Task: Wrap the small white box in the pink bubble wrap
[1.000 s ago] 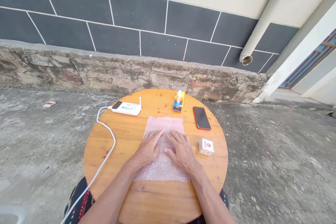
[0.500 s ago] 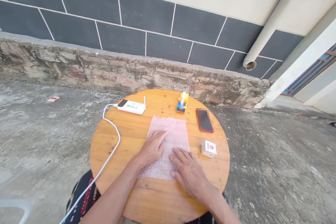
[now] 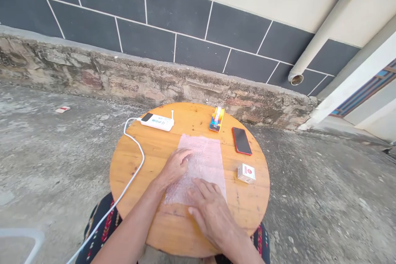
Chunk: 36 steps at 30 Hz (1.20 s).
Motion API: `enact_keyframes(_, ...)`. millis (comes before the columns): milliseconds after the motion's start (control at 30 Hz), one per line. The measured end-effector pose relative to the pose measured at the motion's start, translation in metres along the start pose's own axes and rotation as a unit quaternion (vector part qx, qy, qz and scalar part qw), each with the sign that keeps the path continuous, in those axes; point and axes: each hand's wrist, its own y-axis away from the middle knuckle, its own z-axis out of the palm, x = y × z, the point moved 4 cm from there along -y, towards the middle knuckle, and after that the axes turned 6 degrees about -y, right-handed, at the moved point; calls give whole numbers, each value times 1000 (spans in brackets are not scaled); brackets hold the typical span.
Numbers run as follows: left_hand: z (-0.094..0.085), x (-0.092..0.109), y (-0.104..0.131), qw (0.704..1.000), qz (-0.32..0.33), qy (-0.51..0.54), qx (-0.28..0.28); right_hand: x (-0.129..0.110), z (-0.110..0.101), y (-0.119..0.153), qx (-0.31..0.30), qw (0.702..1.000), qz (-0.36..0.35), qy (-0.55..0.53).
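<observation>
Your bubble wrap [image 3: 206, 154] lies flat on the round wooden table [image 3: 173, 225], in front of you; your left hand [image 3: 175, 166] rests on the left part of the wrap, fingers loosely extended and gripping nothing that shows; your right hand [image 3: 212, 210] is over the near right part of the wrap, fingers spread and thumb held apart, and you have no visible grasp there, though whether the fingertips press on the sheet you cannot tell from this angle; beyond the wrap, a little to its right, stands the tape dispenser [image 3: 216, 119]; the phone [image 3: 242, 141] lies to the right of the wrap, with the small white box [image 3: 246, 173] nearer you on that same side; beyond the wrap to its left sits a white device [image 3: 157, 122] with a white cable [image 3: 142, 157] plugged in.
</observation>
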Motion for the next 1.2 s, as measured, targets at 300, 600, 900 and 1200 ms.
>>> enact_keyframes(300,9,-5,3,999,20,-24,-1,-23,63,16,30,982,-186,-25)
enact_keyframes(600,5,-5,2,999,10,-23,36,80,-42,63,198,977,73,43)
enact_keyframes(900,-1,-22,3,991,-77,-54,94,168,-59,54,172,953,208,135)
enact_keyframes(1200,-1,-19,2,989,-98,-55,97,149,-68,44,148,972,178,42)
